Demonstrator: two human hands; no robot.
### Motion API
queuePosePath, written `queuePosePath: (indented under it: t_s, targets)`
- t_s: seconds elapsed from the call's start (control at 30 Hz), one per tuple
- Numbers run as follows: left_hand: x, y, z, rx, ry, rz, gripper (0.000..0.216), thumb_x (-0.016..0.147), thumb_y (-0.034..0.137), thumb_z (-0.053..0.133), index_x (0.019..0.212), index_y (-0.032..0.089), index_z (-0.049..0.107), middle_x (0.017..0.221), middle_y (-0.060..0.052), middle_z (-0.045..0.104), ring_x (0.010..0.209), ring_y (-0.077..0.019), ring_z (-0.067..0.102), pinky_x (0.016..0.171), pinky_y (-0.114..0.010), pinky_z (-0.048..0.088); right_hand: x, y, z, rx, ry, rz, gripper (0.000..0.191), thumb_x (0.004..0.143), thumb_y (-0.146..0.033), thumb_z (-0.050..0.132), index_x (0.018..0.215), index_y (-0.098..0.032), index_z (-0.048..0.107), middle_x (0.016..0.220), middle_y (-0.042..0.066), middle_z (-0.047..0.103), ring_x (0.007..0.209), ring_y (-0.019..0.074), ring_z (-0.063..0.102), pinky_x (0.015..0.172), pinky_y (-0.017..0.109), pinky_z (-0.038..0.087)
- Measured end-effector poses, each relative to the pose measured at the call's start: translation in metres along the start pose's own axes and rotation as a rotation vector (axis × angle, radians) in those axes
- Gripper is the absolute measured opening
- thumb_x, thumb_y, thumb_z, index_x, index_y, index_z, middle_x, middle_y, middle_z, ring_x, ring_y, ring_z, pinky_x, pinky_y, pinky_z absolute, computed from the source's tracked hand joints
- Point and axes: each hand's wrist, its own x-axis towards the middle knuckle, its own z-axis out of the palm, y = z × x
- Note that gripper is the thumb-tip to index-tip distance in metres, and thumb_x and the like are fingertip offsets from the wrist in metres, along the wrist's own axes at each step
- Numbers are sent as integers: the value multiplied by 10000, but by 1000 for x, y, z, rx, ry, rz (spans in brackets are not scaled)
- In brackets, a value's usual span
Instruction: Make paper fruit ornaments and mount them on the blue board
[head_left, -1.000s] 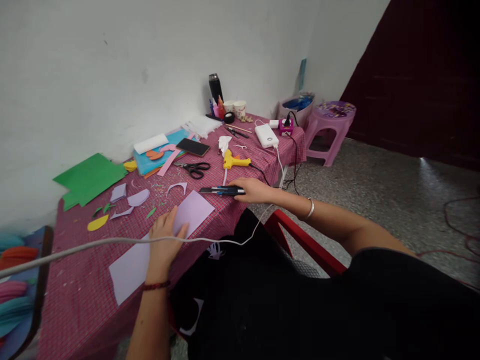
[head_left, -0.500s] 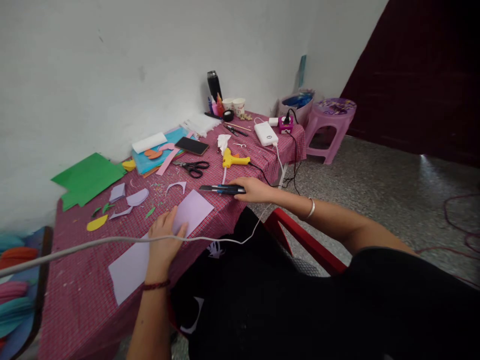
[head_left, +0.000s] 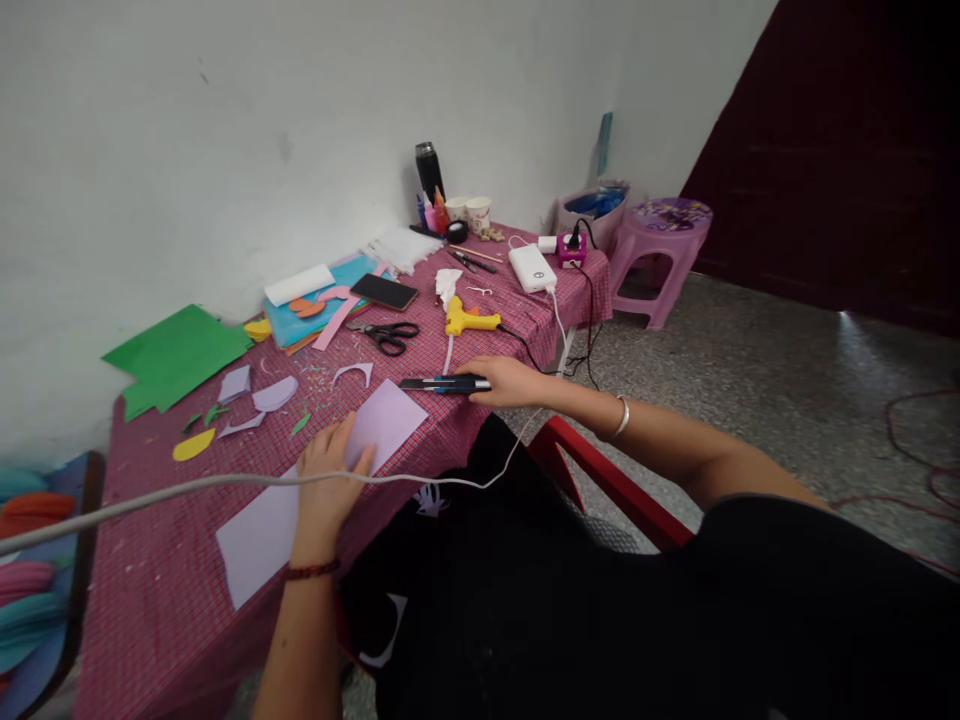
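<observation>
Lilac paper (head_left: 262,540) lies along the table's near edge. My left hand (head_left: 330,480) rests on it, thumb and fingers apart, and covers its middle. Beyond the paper's far right corner, my right hand (head_left: 499,382) closes around the rear end of a utility knife (head_left: 446,385). The dark knife lies level at the tabletop, its front end pointing left. Some fingers of that hand are hidden. Just behind the knife is a yellow glue gun (head_left: 471,319) with its glue stick sticking out. Black-handled scissors (head_left: 390,337) lie to the left of it.
A white cable (head_left: 225,480) hangs across the view in front of my left hand. Lilac offcuts (head_left: 275,395), green sheets (head_left: 184,350), a phone (head_left: 383,291) and a power bank (head_left: 532,268) lie on the checked cloth. A pink stool (head_left: 660,250) stands at the right.
The utility knife has dipped and turned slightly in my right hand, now lying flatter. My left hand and the lilac paper have stayed in place.
</observation>
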Motion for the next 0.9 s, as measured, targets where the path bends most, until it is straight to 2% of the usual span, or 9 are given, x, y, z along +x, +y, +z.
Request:
queuePosePath:
  t_s: [0.4,0.53,0.67,0.9]
  targets:
    - [1,-1,-1,-12,-37,-40,585,894,471,489,1388,159,501,1265,-164,599,1176,-321,556,1019,-472,432,-9,-2,-1,56,0,-1,451,783,-172,640,1232,-157,607,1141,91,678,1035,222,633,920,331,473]
    - [2,3,-2,6,-20,-38,618,893,462,483,1426,151,453,1382,-170,538,1269,-333,492,1087,-501,358,-10,-5,-4,69,-16,-45,429,797,-157,626,1226,-148,614,1086,89,672,991,207,628,899,318,476]
    - [2,6,-4,52,-5,-48,604,900,460,469,1409,136,480,1460,-177,469,1317,-352,441,1120,-530,295,-10,-7,-6,47,-29,-45,425,801,-160,625,1226,-150,621,1034,83,662,928,196,620,855,306,479]
    - [2,3,-3,35,-34,-29,592,906,459,465,1409,148,475,1379,-171,548,1263,-333,488,1094,-518,326,-10,-9,-8,42,-41,-44,432,802,-160,622,1233,-148,623,1036,87,665,932,198,626,853,301,481]
